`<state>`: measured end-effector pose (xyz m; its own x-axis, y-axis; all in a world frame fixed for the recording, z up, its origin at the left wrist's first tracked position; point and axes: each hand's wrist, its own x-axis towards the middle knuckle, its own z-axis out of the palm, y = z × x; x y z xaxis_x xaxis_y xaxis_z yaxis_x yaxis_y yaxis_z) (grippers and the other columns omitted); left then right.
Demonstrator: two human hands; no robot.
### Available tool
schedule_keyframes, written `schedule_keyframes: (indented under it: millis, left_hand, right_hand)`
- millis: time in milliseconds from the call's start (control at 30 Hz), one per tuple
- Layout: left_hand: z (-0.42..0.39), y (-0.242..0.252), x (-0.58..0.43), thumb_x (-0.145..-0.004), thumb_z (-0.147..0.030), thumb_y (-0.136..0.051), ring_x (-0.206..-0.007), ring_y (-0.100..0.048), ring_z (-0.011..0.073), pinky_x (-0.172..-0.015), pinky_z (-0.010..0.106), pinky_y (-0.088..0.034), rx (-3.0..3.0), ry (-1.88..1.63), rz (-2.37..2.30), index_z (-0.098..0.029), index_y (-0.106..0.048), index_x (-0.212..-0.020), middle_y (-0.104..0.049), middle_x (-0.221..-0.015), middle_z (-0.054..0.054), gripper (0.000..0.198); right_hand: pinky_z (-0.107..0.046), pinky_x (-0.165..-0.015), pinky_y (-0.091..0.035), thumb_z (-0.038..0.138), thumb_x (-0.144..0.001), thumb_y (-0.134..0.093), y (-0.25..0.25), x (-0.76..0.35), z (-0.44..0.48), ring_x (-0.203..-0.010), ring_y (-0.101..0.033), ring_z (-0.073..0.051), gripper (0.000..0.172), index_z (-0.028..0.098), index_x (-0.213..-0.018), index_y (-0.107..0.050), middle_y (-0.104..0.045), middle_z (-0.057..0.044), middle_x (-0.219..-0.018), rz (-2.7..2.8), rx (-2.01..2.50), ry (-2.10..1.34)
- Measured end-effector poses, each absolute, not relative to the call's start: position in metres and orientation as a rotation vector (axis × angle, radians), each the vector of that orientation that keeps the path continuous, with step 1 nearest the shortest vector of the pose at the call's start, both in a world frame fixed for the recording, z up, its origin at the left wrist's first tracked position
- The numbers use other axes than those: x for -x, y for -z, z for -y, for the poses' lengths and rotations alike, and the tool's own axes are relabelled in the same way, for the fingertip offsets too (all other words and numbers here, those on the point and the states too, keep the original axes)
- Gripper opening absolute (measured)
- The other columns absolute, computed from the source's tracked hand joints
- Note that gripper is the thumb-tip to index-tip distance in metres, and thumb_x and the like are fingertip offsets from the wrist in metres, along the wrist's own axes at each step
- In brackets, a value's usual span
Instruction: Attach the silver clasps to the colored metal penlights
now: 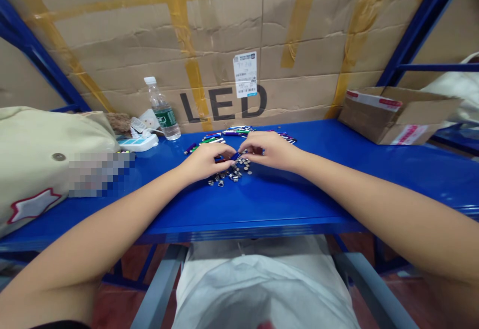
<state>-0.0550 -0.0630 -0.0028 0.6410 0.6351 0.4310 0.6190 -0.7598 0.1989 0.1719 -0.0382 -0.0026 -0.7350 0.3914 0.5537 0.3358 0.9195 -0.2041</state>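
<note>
My left hand is closed, with a small shiny blue tube between thumb and fingers. My right hand meets it at the tube's far end, fingertips pinched together. Whatever the right fingers grip is too small to make out. Just below the hands lie several small silver metal pieces and round silver discs. Behind the hands is a spread of coloured metal tubes in blue, green, purple and silver, partly hidden by my fingers.
A clear water bottle and a white power strip stand at the back left of the blue table. A cream bag sits at the left, an open cardboard box at the right. A large carton walls off the back.
</note>
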Motion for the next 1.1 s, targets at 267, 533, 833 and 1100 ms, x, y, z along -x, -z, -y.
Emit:
schedule_keyframes:
  millis: [267, 533, 833, 1100]
  left_hand:
    - [0.053, 0.007, 0.060, -0.082, -0.035, -0.060, -0.078, -0.065, 0.0162, -0.076, 0.030, -0.053, -2.643, -1.039, -1.313, -0.016, -0.064, -0.098, -0.071, -0.090, 0.004, 0.024]
    - [0.052, 0.002, 0.066, -0.082, -0.033, -0.060, -0.082, -0.065, 0.0174, -0.077, 0.030, -0.054, -2.561, -1.173, -1.438, -0.016, -0.064, -0.099, -0.071, -0.093, 0.006, 0.024]
    - [0.049, 0.006, 0.067, -0.083, -0.036, -0.059, -0.083, -0.066, 0.0177, -0.080, 0.032, -0.053, -2.630, -1.087, -1.368, -0.015, -0.063, -0.100, -0.071, -0.093, 0.006, 0.028]
    - [0.049, 0.006, 0.067, -0.083, -0.036, -0.058, -0.083, -0.065, 0.0175, -0.078, 0.030, -0.051, -2.714, -1.026, -1.295, -0.015, -0.065, -0.098, -0.070, -0.093, 0.005, 0.026]
  right_hand:
    - [-0.030, -0.073, -0.044, 0.027, -0.087, -0.054, 0.006, -0.173, 0.033, -0.078, -0.058, -0.016, 0.015, 0.018, -0.093, -0.064, -0.065, -0.005, -0.088, 2.344, 0.679, -0.147]
    - [-0.039, -0.091, -0.042, 0.023, -0.089, -0.052, 0.017, -0.148, 0.032, -0.102, -0.056, -0.024, 0.024, 0.014, -0.104, -0.068, -0.063, -0.013, -0.112, 2.609, 0.724, 0.040]
    - [-0.034, -0.083, -0.042, 0.018, -0.089, -0.053, 0.027, -0.143, 0.025, -0.093, -0.056, -0.021, 0.020, 0.017, -0.098, -0.071, -0.064, -0.011, -0.105, 2.652, 0.780, 0.121]
    - [-0.032, -0.081, -0.042, 0.017, -0.086, -0.059, 0.019, -0.149, 0.024, -0.090, -0.057, -0.018, 0.011, 0.015, -0.085, -0.069, -0.066, -0.008, -0.093, 2.454, 0.735, 0.000]
